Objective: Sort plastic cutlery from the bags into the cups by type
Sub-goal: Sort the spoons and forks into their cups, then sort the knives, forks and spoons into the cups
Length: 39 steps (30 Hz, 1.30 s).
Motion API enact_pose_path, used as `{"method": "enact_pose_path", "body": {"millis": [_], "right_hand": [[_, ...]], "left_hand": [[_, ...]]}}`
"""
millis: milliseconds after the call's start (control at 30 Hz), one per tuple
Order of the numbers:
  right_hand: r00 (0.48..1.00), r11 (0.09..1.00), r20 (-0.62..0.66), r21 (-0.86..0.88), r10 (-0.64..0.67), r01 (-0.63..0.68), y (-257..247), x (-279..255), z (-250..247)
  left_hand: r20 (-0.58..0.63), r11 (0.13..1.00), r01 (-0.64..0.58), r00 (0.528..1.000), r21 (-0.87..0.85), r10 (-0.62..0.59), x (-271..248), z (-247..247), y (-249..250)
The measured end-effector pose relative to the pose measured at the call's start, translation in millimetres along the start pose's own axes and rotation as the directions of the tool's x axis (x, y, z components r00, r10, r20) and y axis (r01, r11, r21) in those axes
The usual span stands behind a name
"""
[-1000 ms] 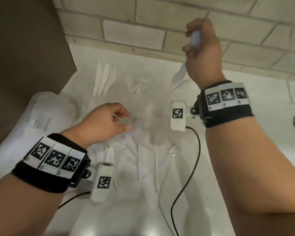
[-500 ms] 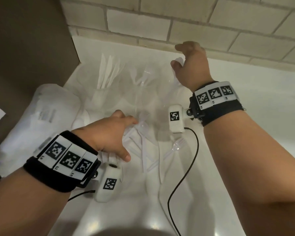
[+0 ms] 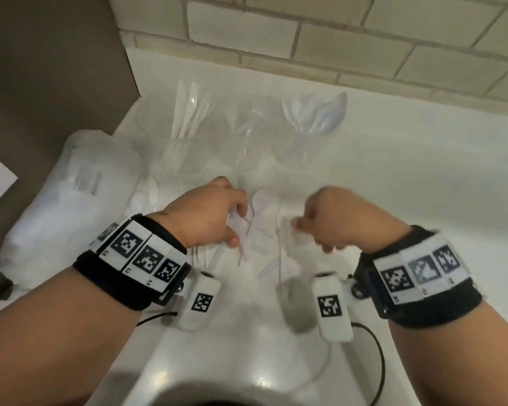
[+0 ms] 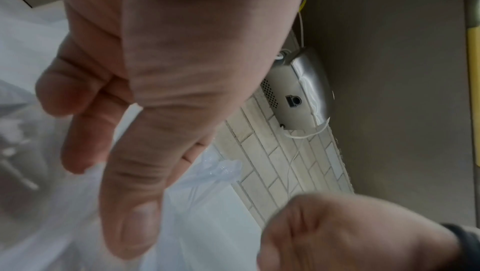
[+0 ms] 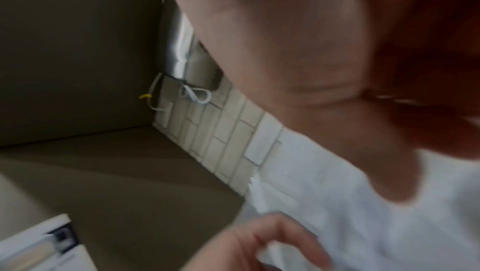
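left grip (image 3: 214, 212) pinches the clear bag (image 3: 247, 235); right grip (image 3: 332, 221) curled beside it, hold unclear.

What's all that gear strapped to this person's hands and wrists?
Bare forearms, no sleeves. Each wrist wears a black band topped with white tiles printed with black square codes. A small white camera pod, also coded, hangs beside each; black cables trail from them.

- The head view is taken from above, angled forward and down over the white bench (image 3: 393, 177) toward the pale brick-tiled wall (image 3: 349, 39).
- The left wrist view is set very close under the left hand (image 4: 161, 82), faced along its fingers toward the same wall (image 4: 283, 164).
- The right wrist view is blurred, pressed near the right hand (image 5: 298, 53); that wall (image 5: 223, 135) is shared.
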State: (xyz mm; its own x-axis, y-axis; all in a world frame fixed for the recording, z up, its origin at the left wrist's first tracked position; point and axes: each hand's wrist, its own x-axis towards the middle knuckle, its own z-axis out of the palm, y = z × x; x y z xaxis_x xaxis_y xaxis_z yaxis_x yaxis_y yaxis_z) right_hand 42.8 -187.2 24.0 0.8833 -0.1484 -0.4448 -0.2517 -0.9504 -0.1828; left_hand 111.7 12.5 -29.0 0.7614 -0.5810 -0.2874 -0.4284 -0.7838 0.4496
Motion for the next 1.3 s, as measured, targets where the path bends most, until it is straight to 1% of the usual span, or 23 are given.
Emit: {"method": "enact_pose_path", "body": {"millis": [33,67,100,133,200,267,300,333,400,433,500,533,600,633,700,900,1033,1100,1200,1300], "right_hand": [[0.988,0.996,0.135,0.021,0.078,-0.082,1.2,-2.2,8.5],[0.969,0.99,0.209,0.036,0.128,-0.139,2.7,-1.3,17.1],[0.96,0.985,0.233,0.045,0.154,-0.169,3.4,1.0,24.2],[0.961,0.983,0.226,0.054,0.158,-0.174,3.5,4.6,29.8],[0.98,0.988,0.164,0.086,0.113,-0.128,2.1,11.8,36.6],[0.991,0.99,0.111,0.117,0.071,-0.084,-0.5,18.5,40.2],[0.994,0.988,0.094,0.131,0.063,-0.075,-2.2,20.9,41.2],[0.996,0.986,0.077,0.154,0.053,-0.065,-3.7,23.1,42.1],[0.998,0.975,0.042,0.219,0.039,-0.047,-8.7,26.9,42.2],[0.999,0.969,0.039,0.245,0.033,-0.041,-11.2,28.9,40.9],[0.999,0.959,0.046,0.28,0.02,-0.032,-16.2,32.9,36.4],[0.999,0.953,0.042,0.3,0.023,-0.034,-18.5,35.3,34.0],[0.999,0.945,0.032,0.325,0.041,-0.05,-25.2,37.5,30.3],[0.998,0.95,0.049,0.306,0.045,-0.058,-30.6,36.9,27.9],[0.994,0.982,0.105,0.185,0.024,-0.043,-43.7,35.6,25.3],[0.988,0.997,0.143,-0.046,-0.056,0.063,-70.4,34.0,30.8],[0.994,0.997,0.1,-0.061,-0.037,0.043,-78.7,40.4,42.3],[0.996,0.998,0.09,-0.07,0.013,-0.006,-82.9,43.9,48.6],[0.992,0.996,0.086,-0.031,0.087,-0.084,-88.1,46.4,53.5],[0.995,0.997,0.081,-0.047,0.06,-0.057,-89.8,45.2,53.8]], "left_hand": [[-0.017,0.999,-0.003,1.0,-0.035,0.002,0.1,0.5,0.3],[-0.027,0.997,-0.006,1.0,-0.075,0.004,0.0,0.7,0.6],[-0.03,0.993,-0.009,1.0,-0.119,0.006,-0.3,0.6,0.2],[-0.033,0.987,-0.011,0.999,-0.16,0.006,-0.9,-0.3,-1.4],[-0.079,0.975,-0.005,0.997,-0.22,-0.012,-2.3,-5.5,-8.0],[-0.158,0.975,0.02,0.986,-0.221,-0.056,-5.1,-15.2,-17.8],[-0.178,0.979,0.051,0.98,-0.198,-0.087,-7.6,-20.5,-22.1],[-0.167,0.983,0.097,0.978,-0.154,-0.123,-10.2,-25.3,-25.9],[-0.078,0.982,0.191,0.978,-0.004,-0.191,-16.1,-31.4,-28.5],[-0.029,0.975,0.217,0.976,0.053,-0.216,-18.6,-32.0,-27.4],[0.04,0.97,0.225,0.972,0.089,-0.23,-21.2,-29.3,-23.9],[0.054,0.971,0.22,0.973,0.093,-0.226,-20.8,-26.5,-23.0],[0.043,0.974,0.208,0.976,0.092,-0.212,-18.4,-20.9,-22.9],[0.029,0.976,0.204,0.978,0.079,-0.207,-17.0,-18.3,-23.1],[0.006,0.979,0.192,0.981,0.067,-0.193,-13.4,-14.5,-22.6],[-0.029,0.99,0.135,0.99,0.027,-0.135,-5.6,-7.8,-18.9],[-0.06,0.993,0.113,0.992,-0.042,-0.115,-3.0,-7.2,-19.8],[-0.062,0.995,0.089,0.994,-0.051,-0.092,-1.2,-6.0,-17.6],[-0.065,0.998,0.063,0.996,-0.027,-0.065,1.0,-5.0,-14.1],[-0.071,0.996,0.079,0.994,-0.029,-0.081,3.1,-5.2,-11.3]]}}
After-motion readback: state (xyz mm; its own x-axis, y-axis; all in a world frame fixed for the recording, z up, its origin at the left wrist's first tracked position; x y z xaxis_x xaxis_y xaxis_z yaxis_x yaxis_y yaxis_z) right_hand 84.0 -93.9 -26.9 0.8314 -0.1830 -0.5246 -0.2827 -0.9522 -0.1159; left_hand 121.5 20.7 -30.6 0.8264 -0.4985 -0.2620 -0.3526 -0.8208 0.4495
